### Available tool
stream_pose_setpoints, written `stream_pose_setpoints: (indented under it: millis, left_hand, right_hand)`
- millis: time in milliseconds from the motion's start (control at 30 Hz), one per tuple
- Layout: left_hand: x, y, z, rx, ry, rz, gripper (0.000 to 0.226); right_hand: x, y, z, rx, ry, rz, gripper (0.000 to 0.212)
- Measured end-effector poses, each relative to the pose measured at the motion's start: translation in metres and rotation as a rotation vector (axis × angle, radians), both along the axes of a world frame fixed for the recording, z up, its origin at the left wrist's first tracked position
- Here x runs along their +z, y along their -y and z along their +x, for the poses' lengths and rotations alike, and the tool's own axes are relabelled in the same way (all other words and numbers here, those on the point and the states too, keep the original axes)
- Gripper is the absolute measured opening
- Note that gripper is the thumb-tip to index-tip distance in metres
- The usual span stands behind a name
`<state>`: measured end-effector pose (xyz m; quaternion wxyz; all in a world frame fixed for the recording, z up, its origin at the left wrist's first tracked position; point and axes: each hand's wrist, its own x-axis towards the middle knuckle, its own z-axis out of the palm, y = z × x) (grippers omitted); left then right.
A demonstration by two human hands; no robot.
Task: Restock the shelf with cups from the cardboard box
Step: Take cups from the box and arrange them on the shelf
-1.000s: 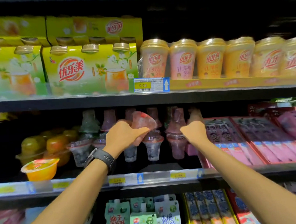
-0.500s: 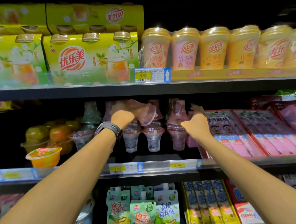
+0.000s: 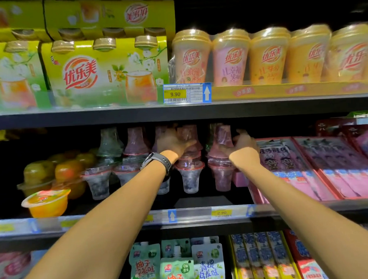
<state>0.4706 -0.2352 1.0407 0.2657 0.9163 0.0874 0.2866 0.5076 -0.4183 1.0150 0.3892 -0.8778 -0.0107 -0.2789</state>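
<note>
- Reaching with both arms, you are working deep in the middle shelf (image 3: 183,216), among the stacked clear cups (image 3: 190,175).
- Your left hand (image 3: 172,143) is wrapping its fingers around an inverted pinkish cup (image 3: 187,137) at the top of a stack; the grip is looking closed on it, though motion blur is softening the detail.
- Your right hand (image 3: 242,148) is sitting at the next stack to the right, fingers half-curled and touching the side of the upper pink cup (image 3: 221,137); whether it is actually gripping, you cannot tell from here.
- A dark watch (image 3: 158,162) is showing on your left wrist.
- Upright cups are standing in a row below, with inverted ones resting on top of them.
- Orange jelly cups (image 3: 46,203) are sitting at the left of the same shelf, and pink flat packs in a red tray (image 3: 321,170) are lying just beside your right forearm.
- Milk tea cups (image 3: 230,58) and green multipack boxes (image 3: 105,71) are filling the shelf above, with a 9.90 price tag (image 3: 186,93) between them.
- No cardboard box is appearing in this view.
</note>
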Motion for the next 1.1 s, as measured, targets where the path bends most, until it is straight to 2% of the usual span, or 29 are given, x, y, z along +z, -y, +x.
stream_pose_setpoints:
  millis: [133, 333, 500, 733, 933, 1033, 1100]
  left_hand:
    - [-0.003, 0.0, 0.007, -0.043, 0.005, -0.088, 0.061]
    - [-0.009, 0.005, 0.009, -0.127, 0.108, -0.154, 0.071]
    - [-0.013, 0.003, 0.014, -0.102, 0.06, -0.125, 0.069]
    - [-0.016, 0.0, 0.017, -0.066, 0.024, -0.063, 0.058]
    - [-0.016, -0.007, 0.019, -0.126, 0.048, -0.127, 0.071]
    - [-0.006, -0.011, 0.021, -0.162, 0.101, -0.271, 0.061]
    - [0.003, -0.016, 0.026, -0.214, 0.15, -0.263, 0.053]
  right_hand:
    - [0.002, -0.005, 0.006, -0.045, -0.018, -0.059, 0.054]
    - [0.0, -0.004, 0.006, -0.039, 0.006, -0.039, 0.05]
    - [0.002, -0.004, 0.004, -0.029, -0.023, -0.058, 0.05]
    - [0.01, 0.007, 0.009, 0.04, 0.106, 0.201, 0.059]
    - [0.027, 0.025, 0.017, 0.088, 0.153, 0.298, 0.034]
    - [0.031, 0.029, 0.021, 0.11, 0.153, 0.266, 0.029]
    - [0.034, 0.031, 0.026, 0.14, 0.168, 0.244, 0.027]
